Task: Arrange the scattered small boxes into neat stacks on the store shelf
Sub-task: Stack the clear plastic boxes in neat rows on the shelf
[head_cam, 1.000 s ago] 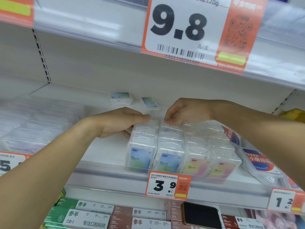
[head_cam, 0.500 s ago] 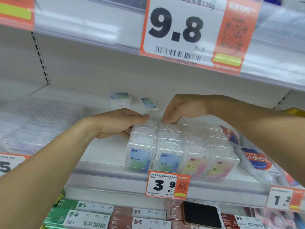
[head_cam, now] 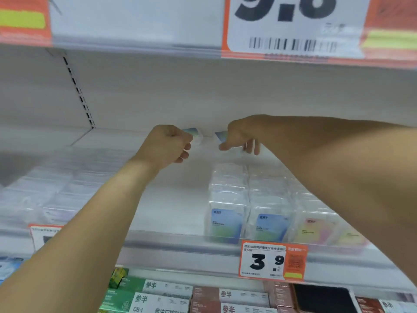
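Both hands had left the front stacks (head_cam: pixel 228 199) and reached to the shelf's (head_cam: pixel 176 199) back, where the left hand (head_cam: pixel 168 143) curled around one stray box (head_cam: pixel 195 133) and the right hand (head_cam: pixel 239 137) pinched the other (head_cam: pixel 221 135), so the last loose pieces were likely being gathered.

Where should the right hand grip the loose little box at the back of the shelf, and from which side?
Probably across its two short sides, coming from the front and above. The loose box lies flat near the back wall, label up, so only its top and near edge are open. The right hand is already over it; the grip itself is blurred.
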Action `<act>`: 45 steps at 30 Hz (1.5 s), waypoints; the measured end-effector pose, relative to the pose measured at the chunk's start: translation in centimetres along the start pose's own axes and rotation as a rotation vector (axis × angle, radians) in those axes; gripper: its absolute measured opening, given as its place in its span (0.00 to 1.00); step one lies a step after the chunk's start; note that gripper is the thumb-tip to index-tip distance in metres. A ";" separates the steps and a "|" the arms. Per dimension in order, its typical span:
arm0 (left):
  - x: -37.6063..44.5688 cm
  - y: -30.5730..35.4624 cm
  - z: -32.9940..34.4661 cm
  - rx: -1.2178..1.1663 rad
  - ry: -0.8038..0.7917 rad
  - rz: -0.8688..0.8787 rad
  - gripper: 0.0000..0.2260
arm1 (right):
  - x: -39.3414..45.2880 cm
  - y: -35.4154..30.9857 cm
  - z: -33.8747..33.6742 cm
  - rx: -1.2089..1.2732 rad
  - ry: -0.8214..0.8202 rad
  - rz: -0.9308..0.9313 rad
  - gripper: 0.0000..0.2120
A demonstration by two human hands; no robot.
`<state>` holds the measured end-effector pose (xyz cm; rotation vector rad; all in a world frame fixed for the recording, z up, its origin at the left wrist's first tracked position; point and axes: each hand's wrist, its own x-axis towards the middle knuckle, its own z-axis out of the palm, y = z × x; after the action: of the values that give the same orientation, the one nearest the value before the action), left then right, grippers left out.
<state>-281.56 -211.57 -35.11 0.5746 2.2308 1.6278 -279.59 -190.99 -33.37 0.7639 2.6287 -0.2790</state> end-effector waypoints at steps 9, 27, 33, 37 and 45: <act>8.7 0.7 -0.6 0.503 0.170 0.003 0.09 | -2.7 1.2 -1.8 -0.162 0.396 -0.318 0.31; 7.5 -1.4 -0.6 0.561 0.017 0.177 0.33 | -6.9 7.1 -2.1 0.332 0.351 -0.386 0.20; 5.5 0.3 -0.1 0.403 -0.110 0.215 0.20 | -7.5 7.8 -0.9 0.192 0.320 -0.430 0.19; 4.7 0.5 0.0 0.355 -0.306 0.140 0.15 | -7.7 7.9 -0.1 0.127 0.202 -0.378 0.17; 3.4 1.0 0.8 0.273 -0.455 -0.015 0.13 | -7.9 8.1 -0.5 0.301 0.117 -0.366 0.16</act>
<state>-283.96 -208.95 -34.50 0.8944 2.1054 1.0526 -269.18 -187.84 -30.32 0.3875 2.8652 -0.7665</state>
